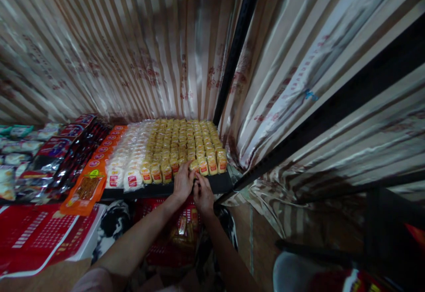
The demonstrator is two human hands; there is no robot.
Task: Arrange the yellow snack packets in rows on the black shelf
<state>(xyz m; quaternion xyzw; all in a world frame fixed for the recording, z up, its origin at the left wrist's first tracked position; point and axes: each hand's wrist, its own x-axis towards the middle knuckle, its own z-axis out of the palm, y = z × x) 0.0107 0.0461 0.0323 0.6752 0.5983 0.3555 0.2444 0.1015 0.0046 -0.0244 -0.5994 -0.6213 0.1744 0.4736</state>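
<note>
Rows of small yellow-wrapped snack packets (pixel 181 139) stand close together on a dark shelf (pixel 219 183). At the front edge of the rows, my left hand (pixel 183 182) has its fingers bent around the side of one yellow snack packet (pixel 194 167). My right hand (pixel 203 194) meets it from below, fingers curled and pinched at the packet's lower edge. The fingertips of both hands nearly touch. Under my forearms, a red basket (pixel 159 243) holds more yellow packets (pixel 184 232).
Left of the rows lie white packets (pixel 133 177), an orange snack strip (pixel 88 188) and dark red packs (pixel 56 155). Another red basket (pixel 36 234) is at lower left. Black shelf posts (pixel 237 46) rise before striped curtains (pixel 159 40). A whitish container (pixel 290 270) sits lower right.
</note>
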